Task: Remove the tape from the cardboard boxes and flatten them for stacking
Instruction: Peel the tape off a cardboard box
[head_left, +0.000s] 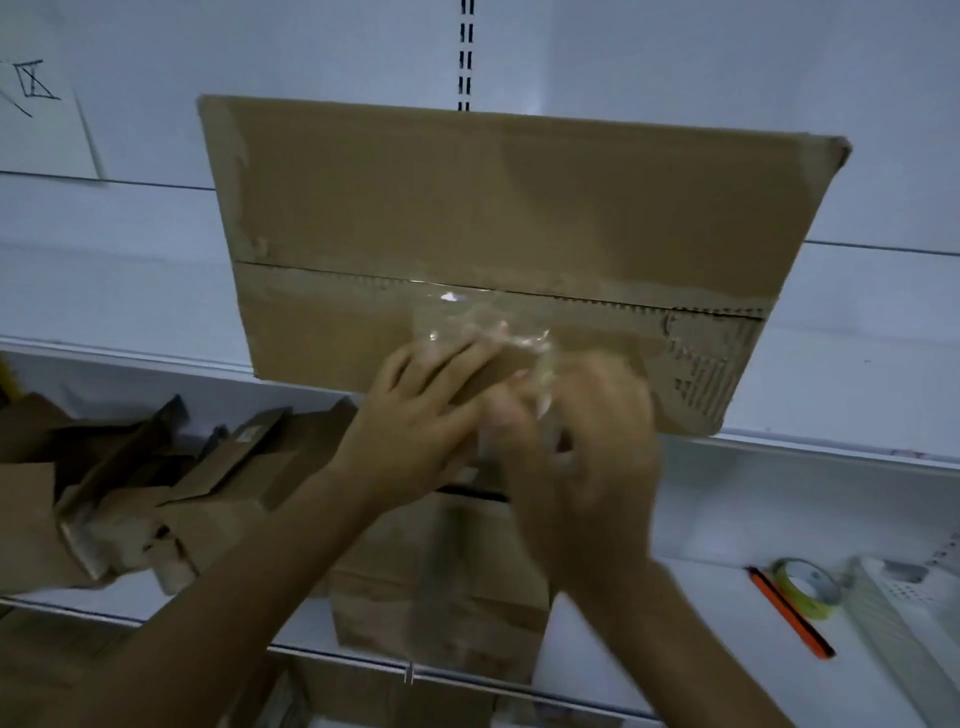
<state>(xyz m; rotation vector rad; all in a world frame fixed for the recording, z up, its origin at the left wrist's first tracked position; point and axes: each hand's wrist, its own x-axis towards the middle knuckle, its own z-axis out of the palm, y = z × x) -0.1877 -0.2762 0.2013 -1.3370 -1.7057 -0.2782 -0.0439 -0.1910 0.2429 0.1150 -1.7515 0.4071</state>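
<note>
Head: two hands (415, 410) (582, 441), one box (509, 208), perhaps tape (483, 327)

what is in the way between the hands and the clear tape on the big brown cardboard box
Nothing visible. The left hand and right hand are already at the crumpled clear tape, which lifts off the flat brown cardboard box near its lower edge. The grip itself is blurred.

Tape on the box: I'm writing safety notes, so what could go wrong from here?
1. The tape seems stuck at the box seam; pulling may strip more liner, like the torn patch at right.
2. The box sits at the shelf edge; a hard tug could drag it off.
</note>
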